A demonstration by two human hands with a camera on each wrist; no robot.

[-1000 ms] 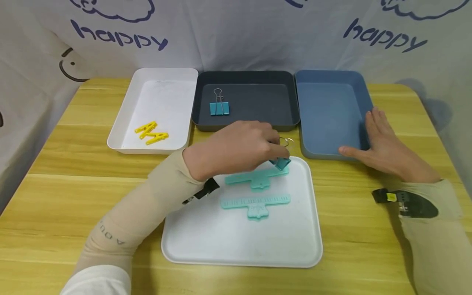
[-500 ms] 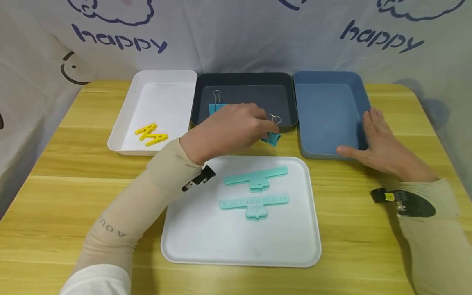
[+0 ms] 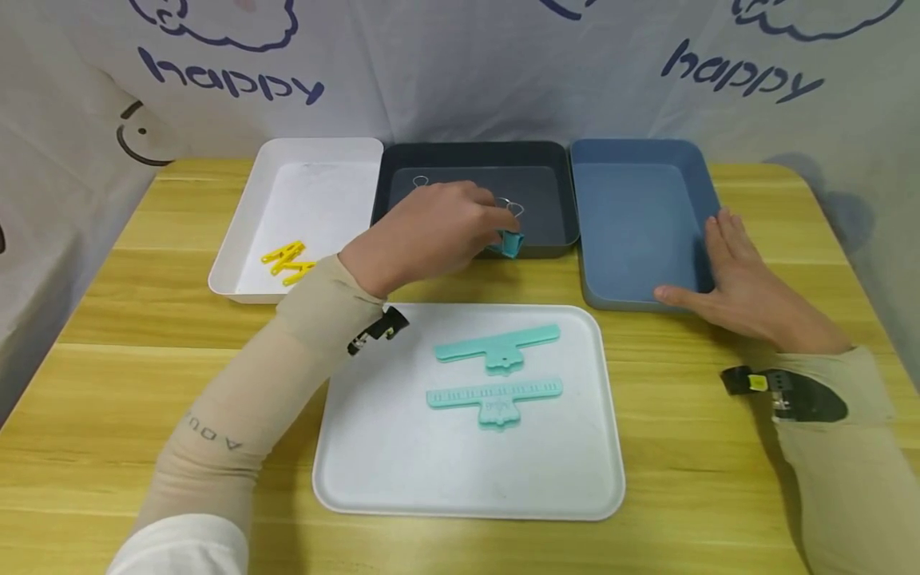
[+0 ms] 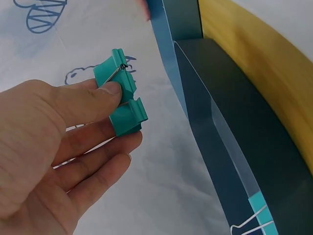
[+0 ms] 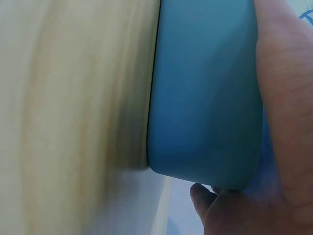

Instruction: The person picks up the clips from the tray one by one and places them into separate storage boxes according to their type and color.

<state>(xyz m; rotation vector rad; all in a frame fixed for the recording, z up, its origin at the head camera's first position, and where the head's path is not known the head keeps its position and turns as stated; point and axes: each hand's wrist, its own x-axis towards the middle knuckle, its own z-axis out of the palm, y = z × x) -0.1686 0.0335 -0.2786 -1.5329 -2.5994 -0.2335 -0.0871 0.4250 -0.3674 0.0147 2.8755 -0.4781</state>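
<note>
My left hand (image 3: 438, 231) pinches teal binder clips (image 4: 128, 117) between thumb and fingers; two teal pieces show on either side of the thumb tip in the left wrist view. It is over the front edge of the dark grey tray (image 3: 546, 200). Inside that tray lies another teal binder clip (image 4: 260, 210), mostly hidden behind the hand in the head view. My right hand (image 3: 747, 291) rests with straight fingers against the right side and near corner of the blue tray (image 3: 640, 231). Two mint-green long-bar clips (image 3: 499, 347) lie on the white flat tray (image 3: 402, 471).
A white deep tray (image 3: 309, 184) at the back left holds yellow clothespins (image 3: 285, 255). The three deep trays stand side by side along the back of the wooden table (image 3: 144, 383). A printed white cloth (image 3: 467, 80) hangs behind them.
My left hand has carried the binder clips from above the flat white tray, back and to the left, to the dark grey tray's front edge. My right hand has stayed at the blue tray.
</note>
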